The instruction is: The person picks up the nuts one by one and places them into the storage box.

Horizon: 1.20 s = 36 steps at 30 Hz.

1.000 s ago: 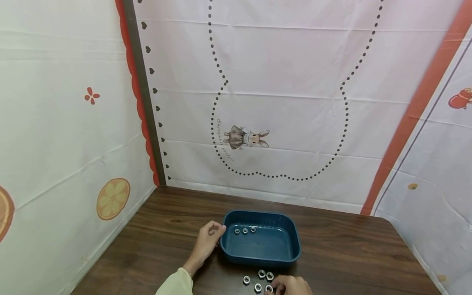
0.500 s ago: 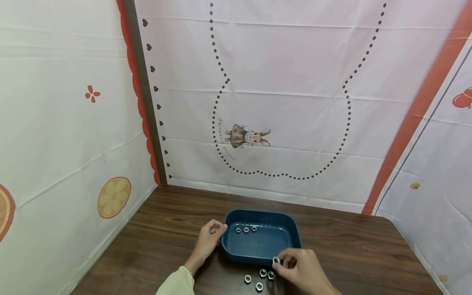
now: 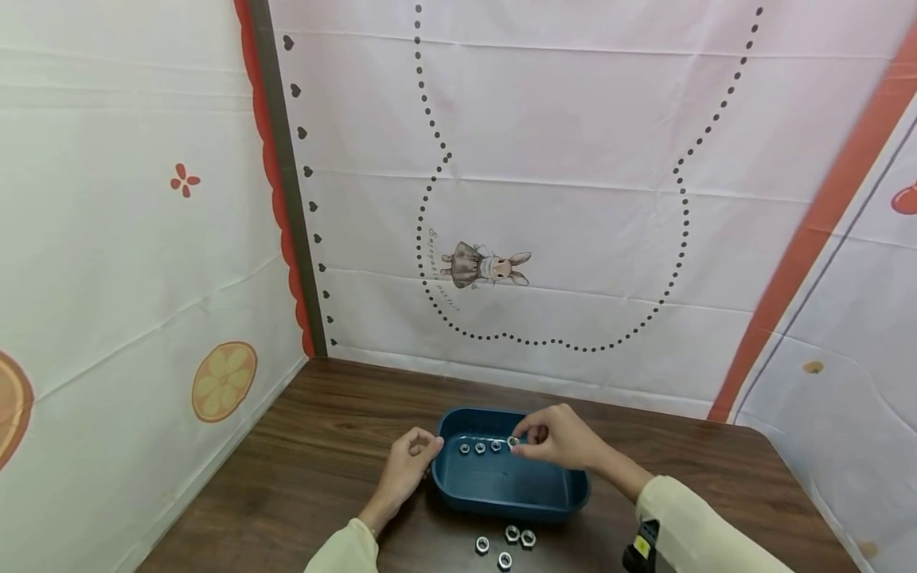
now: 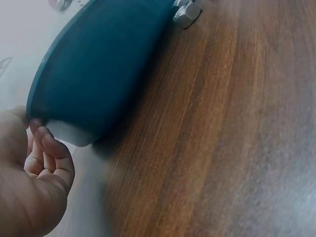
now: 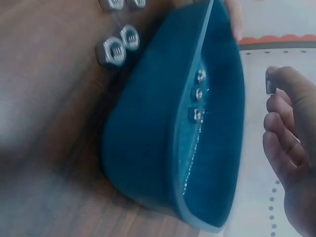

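A blue rectangular tray (image 3: 510,503) stands on the table. My left hand (image 3: 404,465) pinches its left rim between thumb and fingers, as the left wrist view also shows. Over the tray's far part, my right hand (image 3: 557,437) pinches a silver hex nut (image 3: 513,442) between thumb and forefinger. In the right wrist view that nut (image 5: 270,83) appears edge-on at the fingertips, clear of the tray floor. A row of three nuts (image 3: 481,448) lies in the tray, just left of the held one. The right hand hides part of the far rim.
Several loose hex nuts (image 3: 505,560) lie on the brown wooden table (image 3: 286,477) in front of the tray. White printed cloth (image 3: 573,199) hangs behind the table and along both sides. A dark device (image 3: 640,549) is strapped at the right sleeve.
My right hand has picked up a nut from the front group and carried it forward, past the near rim, to above the tray. The left hand keeps its place on the rim.
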Each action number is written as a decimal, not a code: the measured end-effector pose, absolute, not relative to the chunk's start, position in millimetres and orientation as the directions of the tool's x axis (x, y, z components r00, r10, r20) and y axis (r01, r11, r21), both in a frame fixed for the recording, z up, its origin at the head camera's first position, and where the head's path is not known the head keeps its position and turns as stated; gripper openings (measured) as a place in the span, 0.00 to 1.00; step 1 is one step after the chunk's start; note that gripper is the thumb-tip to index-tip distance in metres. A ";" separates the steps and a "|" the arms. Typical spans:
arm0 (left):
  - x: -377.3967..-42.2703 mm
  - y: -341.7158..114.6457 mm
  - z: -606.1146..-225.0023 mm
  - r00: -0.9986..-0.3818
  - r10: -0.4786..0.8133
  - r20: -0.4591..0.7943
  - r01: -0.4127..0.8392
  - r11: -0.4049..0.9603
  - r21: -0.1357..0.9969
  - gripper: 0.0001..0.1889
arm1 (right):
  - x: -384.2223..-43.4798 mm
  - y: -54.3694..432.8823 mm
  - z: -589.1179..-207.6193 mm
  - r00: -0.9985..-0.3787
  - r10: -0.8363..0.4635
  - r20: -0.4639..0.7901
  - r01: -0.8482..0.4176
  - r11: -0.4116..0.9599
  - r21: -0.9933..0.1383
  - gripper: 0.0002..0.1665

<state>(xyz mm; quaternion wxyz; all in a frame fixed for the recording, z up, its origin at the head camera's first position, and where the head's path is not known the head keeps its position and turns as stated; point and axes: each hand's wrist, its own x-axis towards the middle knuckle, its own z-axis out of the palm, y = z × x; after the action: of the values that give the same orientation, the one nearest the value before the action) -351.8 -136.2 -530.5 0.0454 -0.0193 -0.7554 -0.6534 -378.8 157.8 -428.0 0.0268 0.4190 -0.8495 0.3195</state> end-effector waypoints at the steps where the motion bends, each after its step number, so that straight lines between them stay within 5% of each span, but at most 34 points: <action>1: -352.2 -136.5 -530.8 -0.995 -0.031 0.091 0.085 0.147 0.985 0.14 | -384.0 154.3 -428.7 -0.643 -0.705 0.299 -0.730 0.447 -0.517 0.10; 26: -353.2 -136.6 -531.8 -0.996 -0.013 0.092 0.090 0.105 0.990 0.14 | -443.8 90.8 -458.5 -0.449 -0.890 0.074 -0.810 0.371 -0.454 0.10; 36: -354.3 -135.4 -532.7 -0.996 -0.009 0.083 0.082 0.110 0.991 0.13 | -444.8 81.4 -472.2 -0.445 -0.896 0.015 -0.814 0.397 -0.423 0.08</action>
<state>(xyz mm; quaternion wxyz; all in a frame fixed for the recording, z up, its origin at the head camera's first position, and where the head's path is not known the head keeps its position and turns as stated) -354.3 -135.4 -532.7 0.0342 -0.0243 -0.7443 -0.6666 -444.8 81.4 -472.2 -0.1082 0.5157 -0.8289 0.1882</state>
